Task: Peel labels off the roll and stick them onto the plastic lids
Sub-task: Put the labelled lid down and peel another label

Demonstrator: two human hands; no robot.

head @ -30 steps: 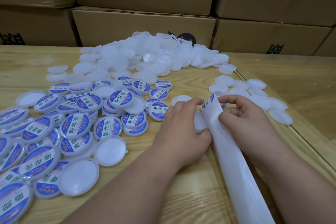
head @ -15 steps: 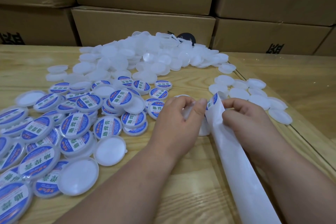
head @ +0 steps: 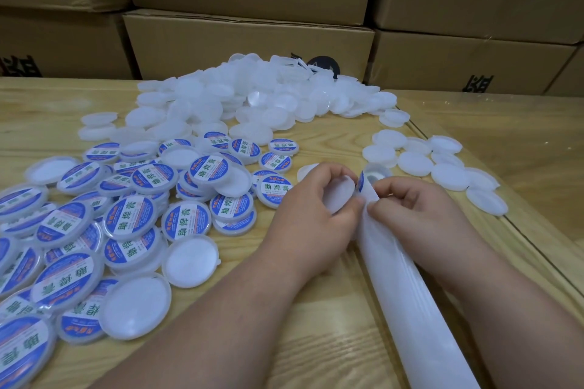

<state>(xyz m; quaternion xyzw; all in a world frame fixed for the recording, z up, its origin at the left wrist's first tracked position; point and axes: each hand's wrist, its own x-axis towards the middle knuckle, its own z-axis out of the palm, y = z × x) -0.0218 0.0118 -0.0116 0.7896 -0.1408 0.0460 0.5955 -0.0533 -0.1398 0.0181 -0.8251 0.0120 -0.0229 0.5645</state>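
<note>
My left hand grips a plain white plastic lid, tilted on edge, fingers curled over its rim. My right hand pinches the white backing strip of the label roll near its top, where a blue label curls off the edge right beside the lid. The strip runs toward me to the bottom right. The roll's core peeks out behind the strip.
Labelled blue-and-white lids lie heaped at left on the wooden table. A pile of bare white lids sits at the back, several more at right. Cardboard boxes wall the far side.
My left hand has picked up a bare lid and raised it on edge next to the label at the strip's top. My right hand slid its pinch slightly on the strip.
</note>
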